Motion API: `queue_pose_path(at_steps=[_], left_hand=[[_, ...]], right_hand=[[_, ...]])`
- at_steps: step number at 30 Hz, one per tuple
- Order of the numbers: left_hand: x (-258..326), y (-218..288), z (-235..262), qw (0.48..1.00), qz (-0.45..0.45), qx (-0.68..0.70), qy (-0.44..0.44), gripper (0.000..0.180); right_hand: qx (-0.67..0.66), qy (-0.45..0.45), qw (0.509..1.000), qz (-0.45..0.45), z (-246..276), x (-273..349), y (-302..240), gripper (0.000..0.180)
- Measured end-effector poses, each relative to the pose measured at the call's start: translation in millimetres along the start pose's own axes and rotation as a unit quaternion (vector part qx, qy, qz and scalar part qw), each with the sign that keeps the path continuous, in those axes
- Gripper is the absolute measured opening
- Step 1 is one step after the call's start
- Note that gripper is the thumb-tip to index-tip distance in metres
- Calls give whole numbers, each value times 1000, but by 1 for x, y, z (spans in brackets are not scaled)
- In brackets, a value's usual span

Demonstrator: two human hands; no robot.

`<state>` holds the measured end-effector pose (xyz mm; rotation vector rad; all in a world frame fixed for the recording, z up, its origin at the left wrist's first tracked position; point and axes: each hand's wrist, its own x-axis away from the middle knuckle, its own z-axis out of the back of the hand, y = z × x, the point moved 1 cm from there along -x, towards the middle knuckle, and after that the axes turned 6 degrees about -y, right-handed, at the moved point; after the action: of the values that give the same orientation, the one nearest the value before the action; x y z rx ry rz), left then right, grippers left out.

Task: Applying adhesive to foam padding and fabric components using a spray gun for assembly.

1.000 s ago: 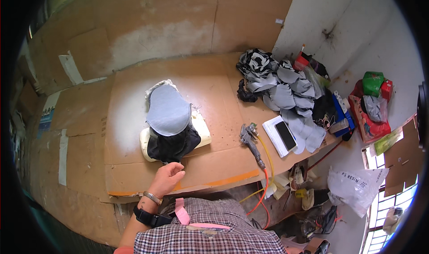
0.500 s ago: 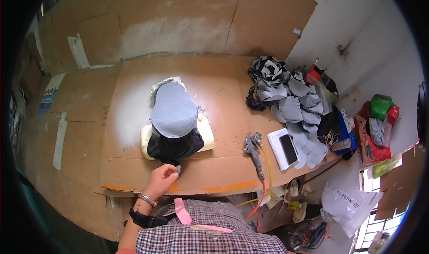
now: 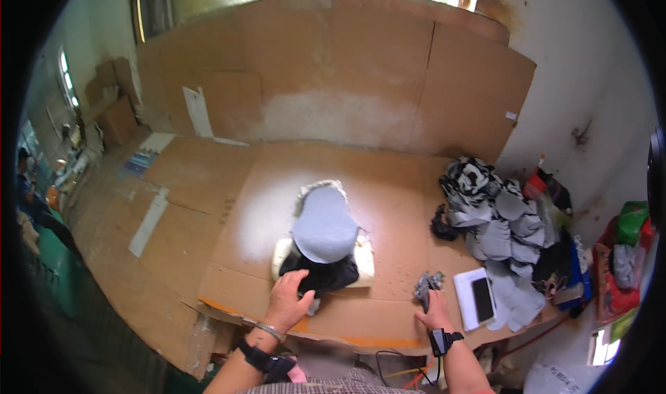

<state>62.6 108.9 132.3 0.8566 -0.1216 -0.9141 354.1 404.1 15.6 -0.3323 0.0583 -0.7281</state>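
A grey rounded fabric piece [image 3: 325, 224] covers the top of a pale foam-like form [image 3: 365, 262] on the cardboard-covered bench. Black cloth [image 3: 320, 275] hangs below it on the near side. My left hand [image 3: 288, 300] is at the near left edge of this cloth, fingers and thumb apart; whether the fingertips press on it is hard to tell. A small greyish scrap [image 3: 313, 307] shows beside the thumb. To the right, my right hand [image 3: 435, 312] is closed round the handle of a metal spray gun [image 3: 428, 283], whose head points away from me.
Beside the spray gun lie a white pad [image 3: 463, 300] and a black phone [image 3: 483, 299]. A heap of grey and black fabric pieces [image 3: 510, 217] fills the bench's right end. A cardboard screen [image 3: 333, 82] stands behind. Red bags [image 3: 614, 290] are at the far right.
My right hand has come into view and taken hold of the spray gun. My left hand has opened and moved up to the black cloth. The view has tilted up and swung left.
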Motion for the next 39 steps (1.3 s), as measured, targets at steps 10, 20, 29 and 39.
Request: queue_pose_path(at_steps=[10,20,29,39], left_hand=[[-80,-29,-31,946,-11,-302,-120,56],[-92,-39,-18,967,-13,-218,-134,55],[-59,-54,26,996,-42,-62,-53,52],[58,-143,88,994,76,54,-64,39]], right_hand=[[-237,89,960,-116,41,-6,-20,57],[-416,13,904,95,186,167,-151,58],[-490,34,868,71,171,229,-200,59],[-405,9,905,131,175,260,-294,59]])
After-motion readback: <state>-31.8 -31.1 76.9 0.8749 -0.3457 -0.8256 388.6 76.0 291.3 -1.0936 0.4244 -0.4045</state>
